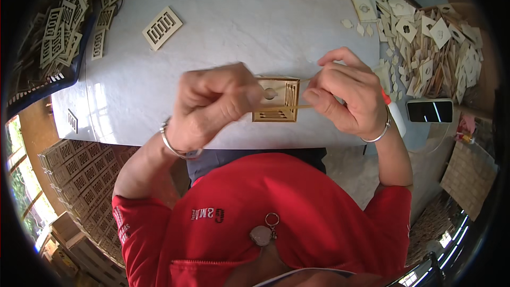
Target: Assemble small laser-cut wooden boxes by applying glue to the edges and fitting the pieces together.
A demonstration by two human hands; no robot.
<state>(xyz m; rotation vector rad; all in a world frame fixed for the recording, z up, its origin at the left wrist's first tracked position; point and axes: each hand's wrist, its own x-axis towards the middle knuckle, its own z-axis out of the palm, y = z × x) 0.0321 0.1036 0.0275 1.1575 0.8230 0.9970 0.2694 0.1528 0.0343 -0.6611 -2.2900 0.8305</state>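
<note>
A small open box of thin wooden panels (290, 95) stands on the table in front of me, with slots cut in its sides and a round hole in one panel. Across its top runs a tan rubber band (282, 107), stretched from hand to hand. My left hand (212, 103), slightly blurred, pinches one end left of the box. To the right, my right hand (348, 93) holds the other end between bent fingers. The fingertips partly hide where the band is gripped.
A loose slotted panel (162, 26) lies farther left on the grey table (228, 32). Slotted panels heap up in a dark crate (45, 91) at far left. Holed panels (441, 34) pile up at far right, near a phone (429, 111). Stacked slotted boxes (87, 180) stand at lower left.
</note>
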